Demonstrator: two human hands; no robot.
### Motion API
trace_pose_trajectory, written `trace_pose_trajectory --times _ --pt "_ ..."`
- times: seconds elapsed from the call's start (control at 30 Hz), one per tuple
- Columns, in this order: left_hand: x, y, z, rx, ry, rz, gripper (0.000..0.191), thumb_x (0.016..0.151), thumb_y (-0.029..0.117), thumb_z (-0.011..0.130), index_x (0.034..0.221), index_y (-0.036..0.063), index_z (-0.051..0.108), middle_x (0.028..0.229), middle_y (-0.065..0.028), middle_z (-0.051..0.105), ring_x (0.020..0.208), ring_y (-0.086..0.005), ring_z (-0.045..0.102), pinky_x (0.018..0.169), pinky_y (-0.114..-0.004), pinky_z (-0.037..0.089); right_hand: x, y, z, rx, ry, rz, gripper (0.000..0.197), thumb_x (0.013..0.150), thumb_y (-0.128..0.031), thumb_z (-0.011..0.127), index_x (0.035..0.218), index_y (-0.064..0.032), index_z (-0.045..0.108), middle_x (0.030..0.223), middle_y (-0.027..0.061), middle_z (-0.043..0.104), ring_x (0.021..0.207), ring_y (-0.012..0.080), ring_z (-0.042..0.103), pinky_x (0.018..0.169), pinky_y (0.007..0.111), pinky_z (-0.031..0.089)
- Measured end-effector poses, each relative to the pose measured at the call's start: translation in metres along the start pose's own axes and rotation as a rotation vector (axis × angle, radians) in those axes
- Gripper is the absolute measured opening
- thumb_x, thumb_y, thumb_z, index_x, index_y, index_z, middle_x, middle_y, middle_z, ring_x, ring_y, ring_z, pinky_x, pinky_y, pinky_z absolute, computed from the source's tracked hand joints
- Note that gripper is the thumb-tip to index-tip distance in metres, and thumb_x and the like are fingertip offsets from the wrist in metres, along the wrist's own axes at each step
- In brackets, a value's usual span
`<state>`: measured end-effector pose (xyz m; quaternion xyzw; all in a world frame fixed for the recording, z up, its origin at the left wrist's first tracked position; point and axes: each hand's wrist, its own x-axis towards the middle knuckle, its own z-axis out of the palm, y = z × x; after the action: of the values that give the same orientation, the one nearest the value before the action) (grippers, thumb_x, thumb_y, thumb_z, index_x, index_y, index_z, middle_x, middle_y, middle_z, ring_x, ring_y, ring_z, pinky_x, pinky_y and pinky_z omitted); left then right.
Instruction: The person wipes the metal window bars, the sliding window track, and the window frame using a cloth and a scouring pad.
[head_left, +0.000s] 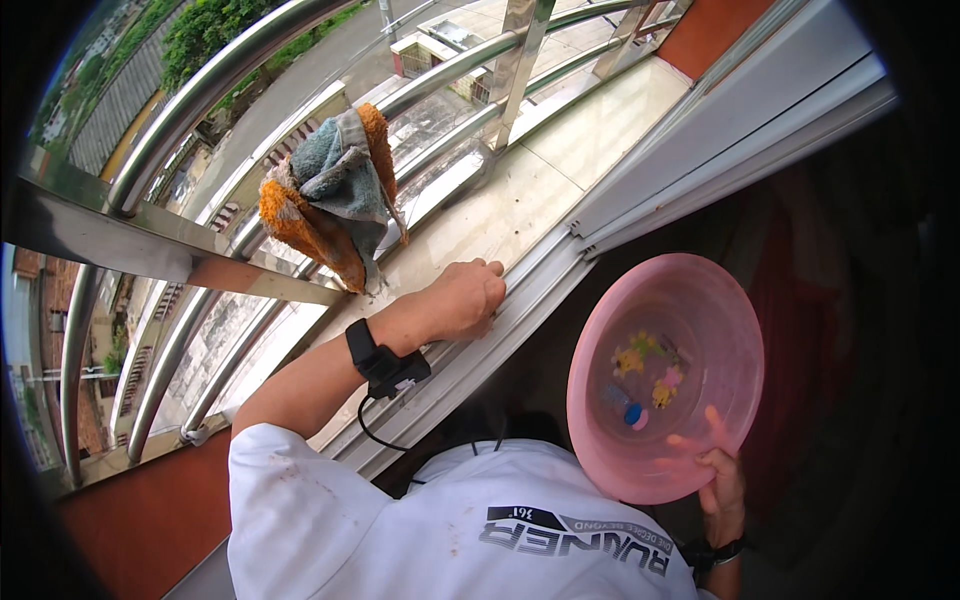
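Observation:
A pink plastic basin is tilted at my right side. My right hand grips its lower rim, with the fingers showing through the translucent wall behind it. Printed yellow, pink and blue figures decorate the bottom. My left hand has its fingers curled over the metal sliding-window track; whether it holds anything is hidden. Beyond that hand, a worn orange and grey-blue cloth hangs over the lower rails by a post.
Curved stainless-steel railing bars run along the outer side, joined by flat posts. A tiled ledge lies between railing and track. The white window frame stands at upper right. Below are a road and paved yard.

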<state>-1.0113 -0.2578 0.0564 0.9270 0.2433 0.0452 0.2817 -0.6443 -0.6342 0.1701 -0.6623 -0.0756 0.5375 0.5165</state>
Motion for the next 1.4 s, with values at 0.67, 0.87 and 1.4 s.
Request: trace_pose_trajectory --times 0.67,0.87,1.4 --pt "0.079 0.056 0.053 -0.062 0.446 -0.315 0.038 0.083 0.015 0.085 0.110 -0.0020 0.065 0.114 -0.0211 0.061 0.110 -0.0403 0.061 0.097 -0.052 0.053 -0.018 0.002 -0.005 0.015 0.081 -0.046 0.091 0.084 0.003 0.054 0.173 -0.0043 0.038 0.145 0.0279 0.063 0.127 0.0410 0.071 0.103 0.062 0.064" --pt "0.103 0.051 0.052 -0.088 0.393 -0.206 0.039 0.082 0.016 0.083 0.113 0.0004 0.066 0.114 -0.0202 0.062 0.111 -0.0389 0.060 0.095 -0.050 0.052 -0.018 0.002 -0.008 0.006 0.069 -0.055 0.091 0.084 0.002 0.054 0.173 -0.0051 0.037 0.144 0.0283 0.063 0.127 0.0408 0.071 0.102 0.062 0.064" --pt "0.052 0.030 0.032 0.022 0.099 0.131 0.023 0.086 0.014 0.076 0.106 0.0037 0.078 0.107 -0.0150 0.065 0.107 -0.0387 0.064 0.090 -0.050 0.057 0.001 -0.001 -0.006 -0.002 0.020 -0.085 0.093 0.084 0.000 0.053 0.175 -0.0087 0.034 0.142 0.0310 0.062 0.127 0.0417 0.069 0.100 0.066 0.065"
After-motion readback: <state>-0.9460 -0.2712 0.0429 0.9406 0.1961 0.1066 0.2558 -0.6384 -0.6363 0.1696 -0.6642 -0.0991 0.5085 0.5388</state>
